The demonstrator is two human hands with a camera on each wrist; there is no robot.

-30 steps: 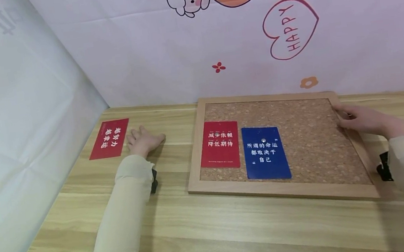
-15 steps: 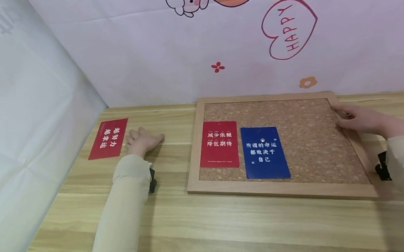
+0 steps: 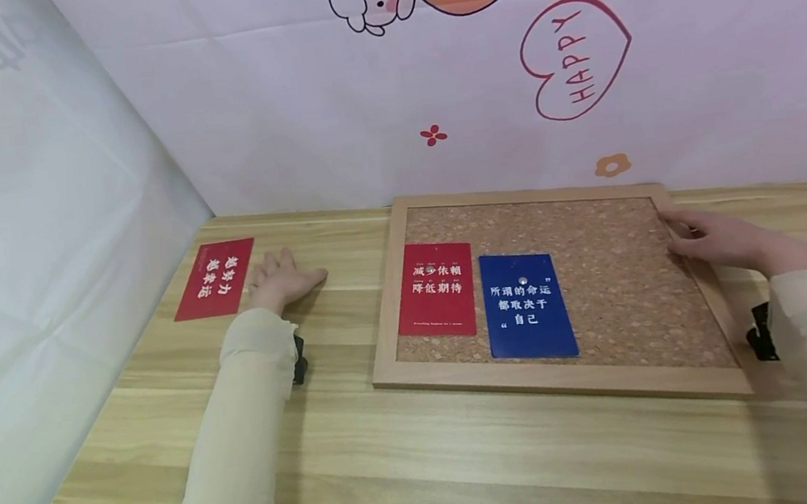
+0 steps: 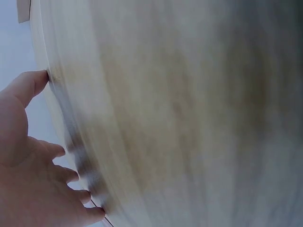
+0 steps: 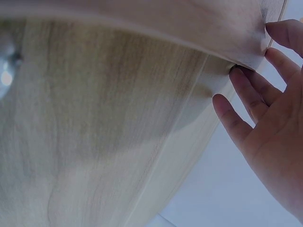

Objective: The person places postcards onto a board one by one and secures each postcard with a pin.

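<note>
A wood-framed corkboard (image 3: 634, 282) lies flat on the table. Pinned to it are a red card (image 3: 435, 307) and a blue card (image 3: 532, 337), each with white lettering and a small round pin. My right hand (image 3: 723, 242) grips the board's right frame near the far corner; in the right wrist view, thumb and forefinger meet the frame (image 5: 213, 28) while other fingers lie along its side. My left hand (image 3: 282, 282) rests on the table with fingers spread and thumb pointing toward the board, holding nothing. Just left of its fingertips lies another red card (image 3: 214, 279).
Light wood-grain tabletop (image 3: 415, 469) extends in front of the board. A white printed backdrop (image 3: 296, 114) rises directly behind the table, and a pale sheet (image 3: 32, 247) hangs along the left side. Black wrist mounts show at both cuffs.
</note>
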